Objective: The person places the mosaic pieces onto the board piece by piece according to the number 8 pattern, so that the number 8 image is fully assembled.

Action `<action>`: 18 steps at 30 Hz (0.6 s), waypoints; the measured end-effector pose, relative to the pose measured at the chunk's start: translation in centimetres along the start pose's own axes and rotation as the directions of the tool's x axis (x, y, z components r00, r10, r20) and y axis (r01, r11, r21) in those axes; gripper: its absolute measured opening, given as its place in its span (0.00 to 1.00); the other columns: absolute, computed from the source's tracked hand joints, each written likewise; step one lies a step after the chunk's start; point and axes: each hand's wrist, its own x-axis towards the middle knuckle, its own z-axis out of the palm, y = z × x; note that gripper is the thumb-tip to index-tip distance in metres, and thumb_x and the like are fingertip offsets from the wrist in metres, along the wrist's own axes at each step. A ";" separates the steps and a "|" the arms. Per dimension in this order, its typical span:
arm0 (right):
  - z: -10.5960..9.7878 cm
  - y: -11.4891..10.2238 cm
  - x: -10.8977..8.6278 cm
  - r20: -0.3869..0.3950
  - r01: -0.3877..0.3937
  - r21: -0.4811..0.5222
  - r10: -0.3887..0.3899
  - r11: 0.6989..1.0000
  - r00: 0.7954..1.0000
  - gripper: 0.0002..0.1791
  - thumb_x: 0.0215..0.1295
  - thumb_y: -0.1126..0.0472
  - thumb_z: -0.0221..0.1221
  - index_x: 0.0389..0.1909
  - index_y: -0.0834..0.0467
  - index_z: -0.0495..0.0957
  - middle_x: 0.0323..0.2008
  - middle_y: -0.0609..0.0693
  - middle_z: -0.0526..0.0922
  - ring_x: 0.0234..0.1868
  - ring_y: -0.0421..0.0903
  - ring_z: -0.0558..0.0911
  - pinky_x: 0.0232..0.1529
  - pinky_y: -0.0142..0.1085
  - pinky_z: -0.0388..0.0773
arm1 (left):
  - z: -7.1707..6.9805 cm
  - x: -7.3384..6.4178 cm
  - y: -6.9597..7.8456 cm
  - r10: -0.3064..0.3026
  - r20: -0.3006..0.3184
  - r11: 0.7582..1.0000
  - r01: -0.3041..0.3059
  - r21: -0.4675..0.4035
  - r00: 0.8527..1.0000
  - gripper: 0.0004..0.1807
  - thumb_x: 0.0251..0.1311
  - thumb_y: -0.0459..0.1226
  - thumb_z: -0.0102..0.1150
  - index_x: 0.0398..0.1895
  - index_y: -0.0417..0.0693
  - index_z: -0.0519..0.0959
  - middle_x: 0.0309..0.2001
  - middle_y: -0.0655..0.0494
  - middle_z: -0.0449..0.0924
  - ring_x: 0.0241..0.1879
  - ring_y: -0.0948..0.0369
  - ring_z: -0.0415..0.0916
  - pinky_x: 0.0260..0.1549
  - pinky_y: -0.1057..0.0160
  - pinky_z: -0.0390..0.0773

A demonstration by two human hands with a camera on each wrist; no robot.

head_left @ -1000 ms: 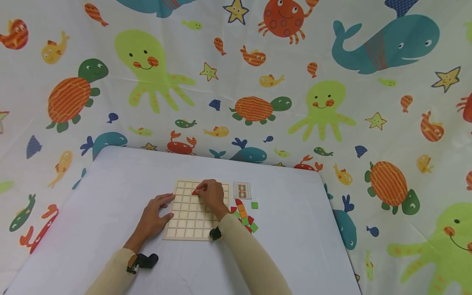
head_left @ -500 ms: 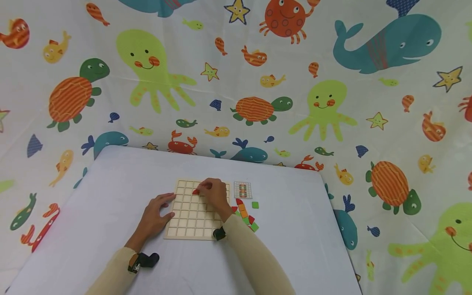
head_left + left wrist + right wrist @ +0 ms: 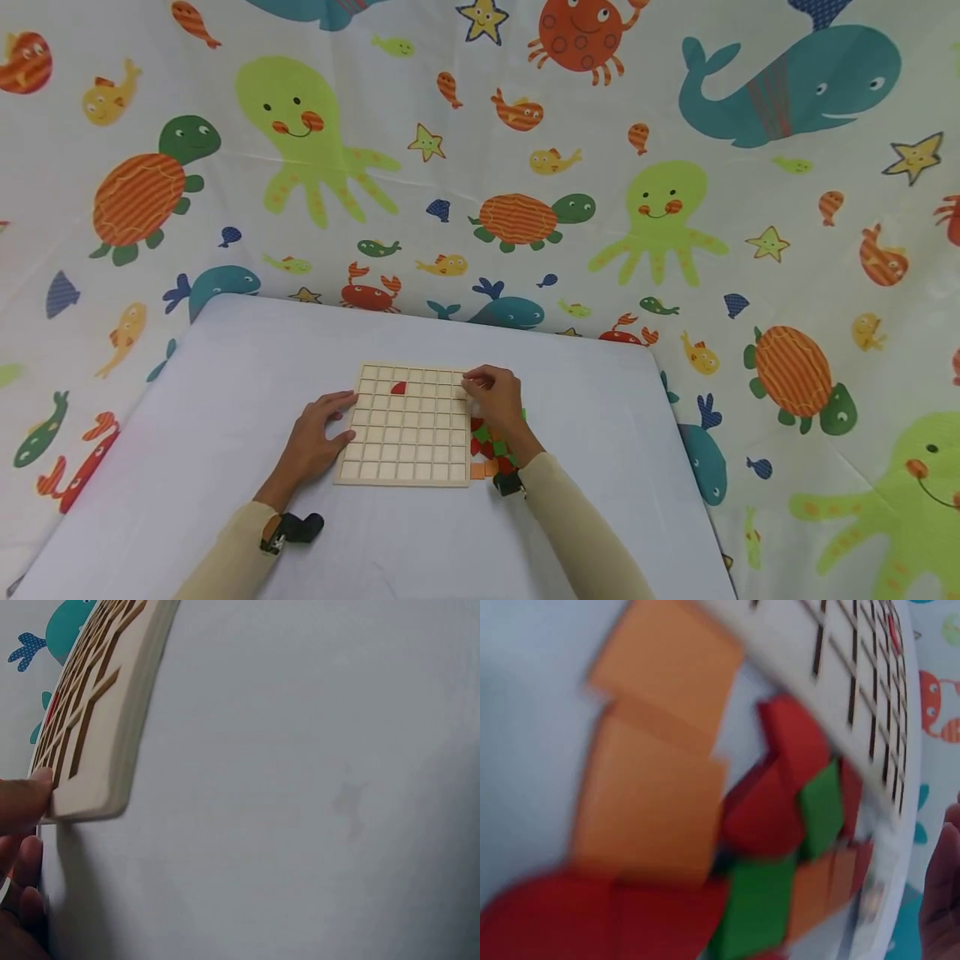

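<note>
A square wooden grid board (image 3: 405,433) lies on the white-covered table. One red quarter-round tile (image 3: 399,388) sits in a cell of its second row from the far edge. My left hand (image 3: 311,437) rests against the board's left edge, thumb and fingers apart; in the left wrist view its thumb (image 3: 26,804) touches the rim. My right hand (image 3: 497,402) is at the board's far right edge with loosely bent fingers, and no tile shows in it. Beneath that wrist lie loose tiles, among them a green square (image 3: 759,907) and an orange square (image 3: 649,799).
Several more red, green and orange tiles lie right of the board, partly hidden by my right hand and forearm. A small printed card (image 3: 871,904) lies beyond them. A cloth with sea animals (image 3: 525,275) hangs behind the table.
My right hand has let go of the red quarter-round tile, leaving it on the board, and moved right to the board's edge, over the card. My left hand stays in place.
</note>
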 end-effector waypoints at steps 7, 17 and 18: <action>-3.5 2.9 -1.9 -0.093 -0.126 -0.077 0.118 0.989 0.989 0.08 0.70 0.56 0.70 0.47 0.49 0.91 0.38 0.46 0.89 0.40 0.46 0.81 0.42 0.32 0.84 | 0.0 0.0 -0.3 -0.013 0.017 1.000 0.012 0.011 1.000 0.35 0.64 0.30 0.69 0.76 0.42 0.72 0.76 0.40 0.70 0.58 0.46 0.74 0.59 0.41 0.70; -6.3 4.7 -3.2 -0.098 -0.205 -0.115 0.194 0.972 0.976 0.09 0.68 0.57 0.72 0.47 0.49 0.91 0.36 0.48 0.86 0.39 0.48 0.79 0.36 0.33 0.80 | 0.1 0.0 -0.4 0.007 0.003 1.000 -0.007 0.000 1.000 0.35 0.64 0.29 0.69 0.76 0.41 0.72 0.75 0.40 0.70 0.57 0.46 0.74 0.58 0.42 0.69; -6.4 4.7 -3.3 -0.090 -0.203 -0.123 0.193 0.971 0.977 0.09 0.68 0.57 0.72 0.47 0.49 0.91 0.36 0.48 0.86 0.39 0.48 0.79 0.36 0.33 0.80 | 0.0 0.0 -0.4 0.009 0.003 1.000 -0.009 -0.002 1.000 0.35 0.64 0.29 0.69 0.75 0.41 0.72 0.75 0.39 0.70 0.57 0.46 0.74 0.58 0.42 0.69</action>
